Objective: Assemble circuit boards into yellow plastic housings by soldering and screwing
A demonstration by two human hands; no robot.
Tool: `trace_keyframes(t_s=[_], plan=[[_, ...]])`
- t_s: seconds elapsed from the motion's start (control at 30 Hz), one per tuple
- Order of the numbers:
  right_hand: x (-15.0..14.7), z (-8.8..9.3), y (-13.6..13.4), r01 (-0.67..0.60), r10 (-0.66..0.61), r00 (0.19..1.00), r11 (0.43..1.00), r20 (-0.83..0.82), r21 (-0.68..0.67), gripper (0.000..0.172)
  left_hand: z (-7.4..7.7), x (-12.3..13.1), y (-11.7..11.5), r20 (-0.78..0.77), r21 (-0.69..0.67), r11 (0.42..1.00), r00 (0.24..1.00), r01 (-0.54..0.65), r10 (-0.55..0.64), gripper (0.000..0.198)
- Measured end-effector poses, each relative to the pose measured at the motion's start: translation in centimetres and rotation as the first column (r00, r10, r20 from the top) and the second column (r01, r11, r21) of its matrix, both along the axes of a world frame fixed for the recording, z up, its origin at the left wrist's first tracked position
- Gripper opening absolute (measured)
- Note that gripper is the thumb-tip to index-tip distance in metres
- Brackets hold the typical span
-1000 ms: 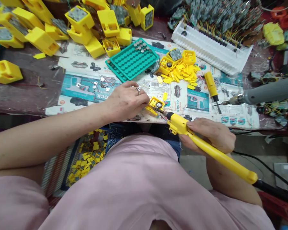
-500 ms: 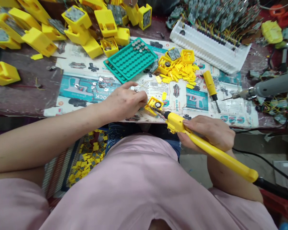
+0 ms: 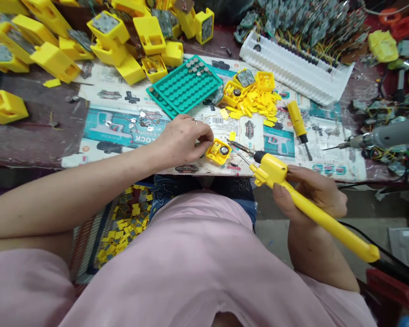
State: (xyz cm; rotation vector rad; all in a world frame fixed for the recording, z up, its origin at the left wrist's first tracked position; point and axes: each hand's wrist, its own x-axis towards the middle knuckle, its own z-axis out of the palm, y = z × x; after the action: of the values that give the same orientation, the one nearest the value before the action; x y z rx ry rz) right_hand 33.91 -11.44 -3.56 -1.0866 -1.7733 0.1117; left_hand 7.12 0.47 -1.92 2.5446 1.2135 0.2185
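Note:
A small open yellow housing (image 3: 217,158) with a round silver button cell inside lies near the table's front edge. At its left edge my left hand (image 3: 186,141) is closed, thumb and index fingertip pinched together; whatever lies between them is too small to make out. My right hand (image 3: 310,190) grips a yellow soldering iron (image 3: 313,209), fingers wrapped round its handle. The iron's metal tip points left, just over the housing's right side, with a thin feed tube below it. A small yellow tab (image 3: 232,136) lies just behind the housing.
Behind are a green tray (image 3: 182,93) partly filled with button cells, a pile of yellow pieces (image 3: 255,103) and a yellow screwdriver (image 3: 298,122). A grey power screwdriver (image 3: 385,136) juts in from the right. A white ribbed rack (image 3: 293,68) and stacked yellow housings (image 3: 150,34) stand farther back.
The soldering iron has drawn back to the right, its tip lifting from the housing's front left. My left fingers have come together at the housing's left edge. The housing has turned slightly.

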Motion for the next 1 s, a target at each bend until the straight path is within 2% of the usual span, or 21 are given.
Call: trace_keyframes(t_s=[0.1,0.23,0.37,0.63,0.8,0.87,1.0], plan=[[-0.5,-0.4,-0.2,0.020,-0.023,1.000,0.993,0.020,0.116,0.051,0.0,0.3,0.1,-0.037,0.005,1.000,0.999,0.003,-0.002,0.028],[-0.9,-0.2,-0.1,-0.041,0.036,0.997,0.997,0.071,0.061,0.038,-0.2,0.3,0.2,-0.065,0.043,0.999,0.998,0.014,-0.011,0.030],[-1.5,0.5,0.5,-0.090,0.077,0.989,0.992,0.129,0.093,0.028,-0.4,0.3,0.4,-0.061,0.114,0.992,0.997,0.057,-0.050,0.030],[-2.9,2.6,1.8,-0.144,0.095,0.960,0.975,0.264,0.169,0.024,-0.4,0.6,0.5,-0.086,0.132,0.988,0.994,0.074,-0.062,0.032],[-2.9,3.6,1.5,-0.140,0.084,0.907,0.984,0.413,0.107,0.025,-0.5,0.6,0.5,-0.057,0.149,0.986,0.996,0.078,-0.070,0.030],[-2.4,3.7,1.3,-0.129,0.079,0.908,0.987,0.412,0.095,0.022,-0.5,0.7,0.5,-0.040,0.152,0.985,0.996,0.079,-0.074,0.028],[-1.2,2.9,1.0,-0.047,0.017,0.957,0.994,0.290,0.098,0.017,-0.3,0.7,0.6,-0.061,0.134,0.986,0.994,0.094,-0.086,0.025]])
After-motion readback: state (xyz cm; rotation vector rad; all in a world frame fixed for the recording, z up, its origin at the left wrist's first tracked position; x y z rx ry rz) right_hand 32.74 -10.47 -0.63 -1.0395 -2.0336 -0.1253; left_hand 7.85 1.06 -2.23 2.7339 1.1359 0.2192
